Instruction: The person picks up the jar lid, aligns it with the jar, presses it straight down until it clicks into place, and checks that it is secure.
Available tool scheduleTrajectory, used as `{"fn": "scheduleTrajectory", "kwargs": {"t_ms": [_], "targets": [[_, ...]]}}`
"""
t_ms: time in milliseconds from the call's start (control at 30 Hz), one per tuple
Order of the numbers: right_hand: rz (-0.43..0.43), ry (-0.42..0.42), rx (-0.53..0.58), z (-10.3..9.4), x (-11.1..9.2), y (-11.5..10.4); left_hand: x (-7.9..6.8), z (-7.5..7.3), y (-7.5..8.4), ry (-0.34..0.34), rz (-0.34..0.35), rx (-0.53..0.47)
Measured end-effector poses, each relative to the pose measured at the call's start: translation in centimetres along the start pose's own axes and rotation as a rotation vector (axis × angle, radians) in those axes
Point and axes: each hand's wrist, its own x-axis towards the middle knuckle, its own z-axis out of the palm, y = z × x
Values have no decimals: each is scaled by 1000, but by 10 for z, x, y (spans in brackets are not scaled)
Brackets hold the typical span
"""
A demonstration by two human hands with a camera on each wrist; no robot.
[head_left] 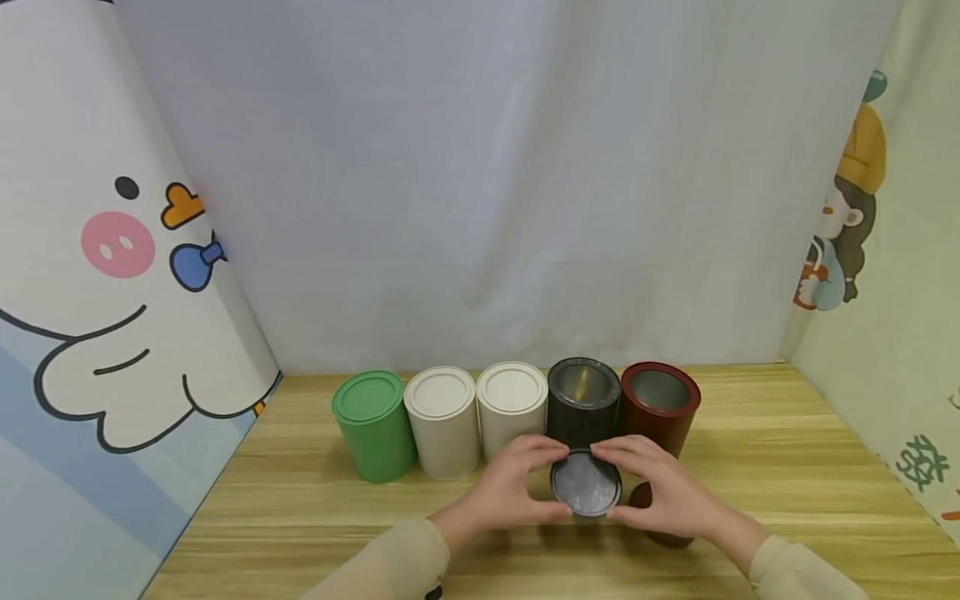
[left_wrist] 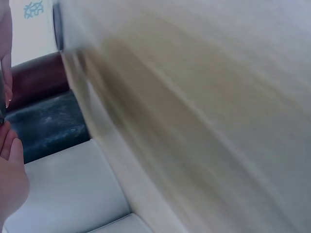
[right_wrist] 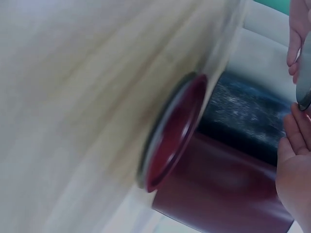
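Nearest of all, two pale sleeves (head_left: 397,562) are seen. A dark red lid (head_left: 670,540) is laid on the wood-grained tabletop (head_left: 795,475), partly covered in the head view by the right hand (head_left: 667,490). A black lid (head_left: 587,483) is pinched by its rim between both hands, its left edge by the left hand (head_left: 513,487) and its right edge by the other. It is held just in front of a black can (head_left: 577,423); whether the two touch cannot quite be told. Five cans are stood upright in a row: from the left, a green can (head_left: 378,442), two white cans (head_left: 444,437), the black can and a dark red can (head_left: 672,429). The first three are lidded; the last two are open-topped. Behind, a pale curtain (head_left: 450,208) is hung.
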Motion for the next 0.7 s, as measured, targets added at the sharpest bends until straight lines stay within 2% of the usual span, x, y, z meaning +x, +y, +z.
{"fn": "scheduleTrajectory", "kwargs": {"t_ms": [267, 700], "targets": [[-18, 36, 31, -10, 11, -5, 8, -11, 9, 58, -3, -8], [67, 34, 37, -18, 21, -7, 16, -20, 17, 115, -56, -16]]}}
